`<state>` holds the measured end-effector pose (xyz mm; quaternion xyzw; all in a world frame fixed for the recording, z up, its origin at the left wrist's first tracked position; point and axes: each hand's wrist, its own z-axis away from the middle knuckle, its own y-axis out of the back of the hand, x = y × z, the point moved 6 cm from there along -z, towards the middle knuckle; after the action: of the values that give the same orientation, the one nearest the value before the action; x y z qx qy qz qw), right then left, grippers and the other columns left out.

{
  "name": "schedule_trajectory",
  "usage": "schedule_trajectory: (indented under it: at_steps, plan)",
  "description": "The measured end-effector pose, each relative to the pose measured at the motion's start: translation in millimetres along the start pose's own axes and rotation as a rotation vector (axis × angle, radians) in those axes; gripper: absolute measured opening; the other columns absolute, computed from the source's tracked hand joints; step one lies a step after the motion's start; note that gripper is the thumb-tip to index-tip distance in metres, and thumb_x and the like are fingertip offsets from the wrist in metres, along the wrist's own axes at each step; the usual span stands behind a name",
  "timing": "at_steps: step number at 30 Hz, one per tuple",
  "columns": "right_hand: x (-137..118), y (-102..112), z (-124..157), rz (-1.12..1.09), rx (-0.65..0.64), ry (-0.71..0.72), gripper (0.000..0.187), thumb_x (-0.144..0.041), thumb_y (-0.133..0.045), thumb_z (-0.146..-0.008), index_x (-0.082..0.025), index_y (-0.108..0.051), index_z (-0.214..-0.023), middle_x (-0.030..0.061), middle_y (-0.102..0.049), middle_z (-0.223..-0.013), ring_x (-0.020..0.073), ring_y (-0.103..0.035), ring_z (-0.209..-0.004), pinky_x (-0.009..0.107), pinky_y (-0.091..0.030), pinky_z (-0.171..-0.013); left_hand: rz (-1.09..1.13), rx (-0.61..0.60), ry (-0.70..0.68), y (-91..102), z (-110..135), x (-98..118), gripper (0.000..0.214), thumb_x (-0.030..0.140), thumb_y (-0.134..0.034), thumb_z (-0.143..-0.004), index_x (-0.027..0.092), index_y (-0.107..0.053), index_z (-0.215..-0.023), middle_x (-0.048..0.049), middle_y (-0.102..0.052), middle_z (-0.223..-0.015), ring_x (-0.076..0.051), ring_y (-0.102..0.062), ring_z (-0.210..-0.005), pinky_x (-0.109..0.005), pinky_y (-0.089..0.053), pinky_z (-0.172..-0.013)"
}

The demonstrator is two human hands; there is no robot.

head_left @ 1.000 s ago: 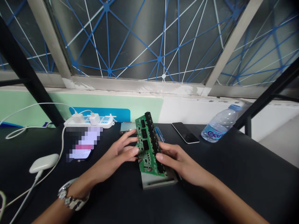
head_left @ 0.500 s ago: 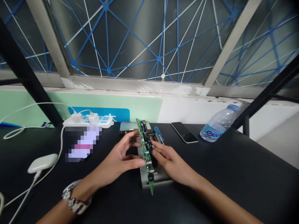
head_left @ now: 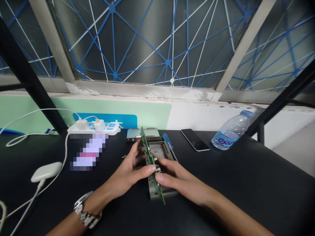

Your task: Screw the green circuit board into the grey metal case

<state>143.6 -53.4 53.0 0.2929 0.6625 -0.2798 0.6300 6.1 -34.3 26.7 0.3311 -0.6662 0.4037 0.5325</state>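
A green circuit board (head_left: 147,154) stands on edge, nearly edge-on to me, over a grey metal case tray (head_left: 161,150) on the black table (head_left: 246,183). My left hand (head_left: 130,168), with a metal watch on the wrist, grips the board from the left, thumb and fingers curled round it. My right hand (head_left: 177,180) pinches the board's near part from the right, lying over the tray.
A blue-handled screwdriver (head_left: 168,142) lies beside the tray. Behind it is a grey metal cover (head_left: 134,133). A black phone (head_left: 195,139) and a water bottle (head_left: 230,132) lie at the right. A white power strip (head_left: 94,127), cables and a white charger (head_left: 46,171) sit at the left.
The board has turned from facing me to nearly edge-on and has dropped lower over the tray. Both hands have moved nearer to me with it.
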Motion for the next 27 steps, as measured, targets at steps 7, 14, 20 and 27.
schedule_trajectory:
  at_steps: [7, 14, 20, 27]
  plan:
    - [-1.4, 6.4, 0.3, -0.048, -0.008, -0.032, 0.049, -0.03, -0.065, -0.09, -0.029, -0.054, -0.138, 0.0037, -0.066, -0.124, 0.0206, -0.062, -0.112, 0.041, -0.042, -0.105, -0.015, 0.087, 0.027, 12.4, 1.3, 2.5, 0.088, 0.03, -0.07, -0.084, 0.033, -0.018, -0.154, -0.0144, -0.038, -0.149, -0.036, -0.046, -0.13, -0.053, -0.041, -0.105]
    - [12.4, 51.3, 5.5, 0.005, 0.197, -0.143, 0.042, -0.036, -0.064, -0.09, -0.026, -0.062, -0.13, 0.0059, -0.072, -0.102, 0.0168, -0.064, -0.083, 0.028, -0.05, -0.068, -0.016, 0.141, 0.024, 31.5, -2.8, 12.7, 0.071, 0.031, -0.065, -0.088, 0.034, -0.03, -0.15, -0.0124, -0.048, -0.137, -0.033, -0.056, -0.119, -0.047, -0.054, -0.091]
    - [23.7, 60.3, 3.3, 0.032, 0.283, -0.15, 0.035, -0.038, -0.066, -0.088, -0.025, -0.063, -0.121, 0.0037, -0.069, -0.093, 0.0141, -0.059, -0.073, 0.026, -0.046, -0.061, -0.019, 0.11, 0.04, 29.9, -5.8, 12.8, 0.052, 0.031, -0.07, -0.085, 0.027, -0.052, -0.134, -0.0103, -0.054, -0.129, -0.029, -0.06, -0.108, -0.039, -0.059, -0.078]
    - [14.9, 48.5, -1.9, -0.104, 0.245, 0.021, 0.014, -0.03, -0.064, -0.091, -0.023, -0.063, -0.103, 0.0012, -0.067, -0.088, 0.014, -0.063, -0.079, 0.03, -0.049, -0.076, -0.12, 0.18, 0.06, 36.4, -11.8, 3.9, 0.034, 0.047, -0.057, -0.091, 0.014, -0.065, -0.085, -0.0046, -0.062, -0.084, -0.015, -0.059, -0.081, -0.028, -0.051, -0.075]
